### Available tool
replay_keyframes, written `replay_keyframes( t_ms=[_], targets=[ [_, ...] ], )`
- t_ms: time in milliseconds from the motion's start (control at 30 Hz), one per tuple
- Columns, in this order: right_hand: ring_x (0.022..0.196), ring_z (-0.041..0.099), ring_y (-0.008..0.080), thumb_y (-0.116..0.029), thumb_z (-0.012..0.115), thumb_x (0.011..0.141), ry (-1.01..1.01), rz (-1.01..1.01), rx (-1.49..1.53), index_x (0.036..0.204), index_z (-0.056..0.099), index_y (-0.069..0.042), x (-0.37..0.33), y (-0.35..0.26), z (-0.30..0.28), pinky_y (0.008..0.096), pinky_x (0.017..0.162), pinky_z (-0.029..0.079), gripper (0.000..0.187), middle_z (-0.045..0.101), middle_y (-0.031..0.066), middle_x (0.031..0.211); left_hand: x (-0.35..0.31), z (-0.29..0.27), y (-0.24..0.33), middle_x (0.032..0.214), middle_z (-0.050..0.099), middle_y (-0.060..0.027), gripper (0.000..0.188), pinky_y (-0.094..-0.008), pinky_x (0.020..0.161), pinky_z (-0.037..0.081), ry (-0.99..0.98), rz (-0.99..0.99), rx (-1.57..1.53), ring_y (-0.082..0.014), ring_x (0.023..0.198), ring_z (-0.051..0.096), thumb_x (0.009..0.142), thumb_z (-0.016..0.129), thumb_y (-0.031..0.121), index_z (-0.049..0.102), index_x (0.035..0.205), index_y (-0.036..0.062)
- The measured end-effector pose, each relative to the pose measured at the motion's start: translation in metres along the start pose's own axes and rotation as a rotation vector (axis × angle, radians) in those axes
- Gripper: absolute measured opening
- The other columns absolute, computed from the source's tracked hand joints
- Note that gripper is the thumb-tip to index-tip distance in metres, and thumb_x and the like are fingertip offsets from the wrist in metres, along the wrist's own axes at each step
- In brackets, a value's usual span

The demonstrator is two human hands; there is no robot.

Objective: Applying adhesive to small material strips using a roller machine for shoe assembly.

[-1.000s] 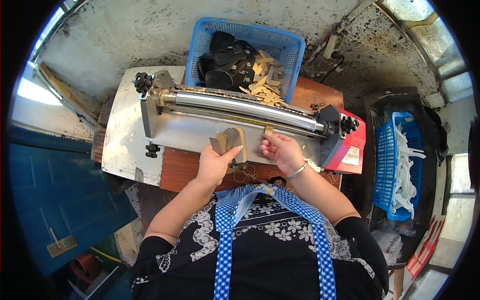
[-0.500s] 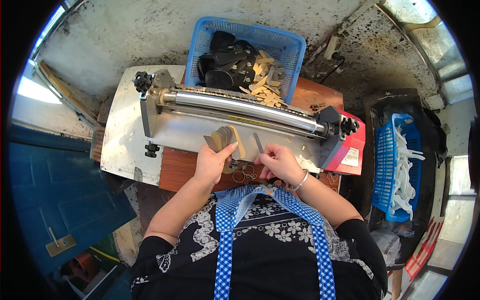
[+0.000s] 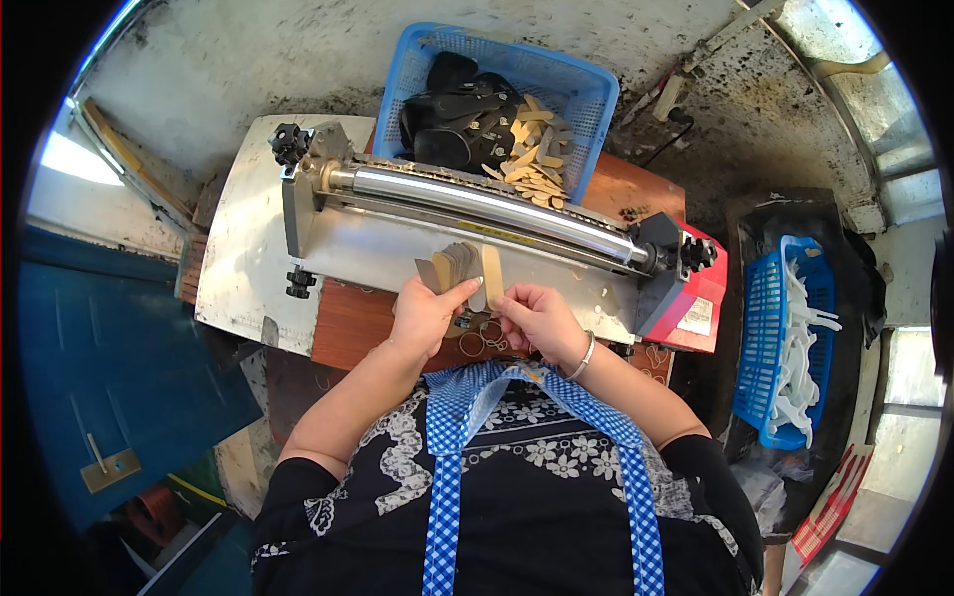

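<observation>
My left hand [image 3: 425, 316] is closed round a fanned stack of thin flat strips [image 3: 455, 264] with rounded ends, grey on some faces and tan on others. Close beside it, my right hand [image 3: 542, 320] pinches the lower end of one tan strip [image 3: 492, 268], which stands upright at the stack's right side. Whether this strip still touches the stack is hard to tell. Both hands are in front of a machine with a long shiny metal roller [image 3: 477, 206], above its near edge. Rubber-band-like loops [image 3: 471, 345] lie on the brown board below the hands.
Behind the roller stands a blue basket [image 3: 606, 94] holding black pieces and many tan strips. Black knobs [image 3: 290, 144] and a red end housing [image 3: 696, 313] flank the roller. At the right is another blue basket [image 3: 757, 348] with white pieces. A blue door [image 3: 119, 368] stands left.
My right hand has moved left, up to the stack. The strip in it showed grey and stood apart before; now a tan strip is in its fingers. My left hand keeps the stack.
</observation>
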State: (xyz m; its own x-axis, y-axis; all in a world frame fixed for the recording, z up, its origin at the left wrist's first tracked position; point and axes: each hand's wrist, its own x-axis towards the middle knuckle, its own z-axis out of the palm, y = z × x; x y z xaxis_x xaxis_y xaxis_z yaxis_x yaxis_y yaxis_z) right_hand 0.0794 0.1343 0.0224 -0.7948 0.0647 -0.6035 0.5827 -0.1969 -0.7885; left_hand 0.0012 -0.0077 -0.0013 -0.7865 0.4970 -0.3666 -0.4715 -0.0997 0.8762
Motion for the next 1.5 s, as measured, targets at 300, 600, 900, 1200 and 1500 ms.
replay_keyframes(
  t_ms=[300,600,900,1200,1500],
  targets=[
    [0.049,0.051,0.0077,-0.023,0.052,0.082,0.006,-0.062,0.02,0.079,0.051,-0.001,0.006,-0.002,-0.007,0.0174,0.041,0.039,0.022,0.055,0.0038,0.07,-0.001,0.003,0.002,0.076,0.057,-0.0022,0.016,-0.0205,0.051,0.04,-0.038,-0.02,-0.044,-0.0081,0.062,0.05,0.073,0.061,0.003,0.055,0.087,0.0011],
    [0.043,0.049,0.0086,-0.014,0.055,0.076,0.175,-0.149,0.047,0.066,0.048,-0.002,0.003,0.012,-0.023,0.0181,0.039,0.038,0.017,0.053,0.0055,0.057,-0.005,-0.001,0.011,0.076,0.056,-0.0039,0.013,-0.022,0.057,0.044,-0.006,-0.15,-0.157,-0.012,0.068,0.056,0.075,0.061,0.005,0.055,0.085,0.0002],
    [0.051,0.052,0.0077,-0.015,0.057,0.079,0.01,-0.175,0.019,0.089,0.053,0.0,0.003,-0.003,-0.003,0.0173,0.044,0.041,0.018,0.058,0.0047,0.074,-0.006,0.003,0.004,0.074,0.057,-0.0059,0.016,-0.0234,0.058,0.046,-0.044,-0.077,-0.207,-0.0116,0.067,0.055,0.071,0.062,-0.001,0.054,0.085,-0.0019],
    [0.048,0.051,0.0086,-0.012,0.053,0.081,0.055,-0.026,0.197,0.081,0.05,-0.002,0.002,0.005,-0.014,0.0189,0.044,0.042,0.011,0.056,0.0054,0.065,-0.003,-0.006,0.004,0.075,0.058,-0.003,0.015,-0.0196,0.055,0.043,0.002,-0.158,-0.135,-0.01,0.067,0.054,0.074,0.061,0.005,0.058,0.088,0.002],
    [0.053,0.051,0.0063,-0.015,0.056,0.08,-0.028,-0.172,0.013,0.085,0.051,-0.001,0.002,-0.002,-0.003,0.0172,0.047,0.042,0.016,0.057,0.0032,0.069,-0.008,0.006,0.005,0.075,0.058,-0.0038,0.016,-0.0211,0.055,0.043,-0.064,0.079,-0.17,-0.0092,0.064,0.054,0.071,0.064,0.002,0.057,0.085,0.0009]
  ],
)
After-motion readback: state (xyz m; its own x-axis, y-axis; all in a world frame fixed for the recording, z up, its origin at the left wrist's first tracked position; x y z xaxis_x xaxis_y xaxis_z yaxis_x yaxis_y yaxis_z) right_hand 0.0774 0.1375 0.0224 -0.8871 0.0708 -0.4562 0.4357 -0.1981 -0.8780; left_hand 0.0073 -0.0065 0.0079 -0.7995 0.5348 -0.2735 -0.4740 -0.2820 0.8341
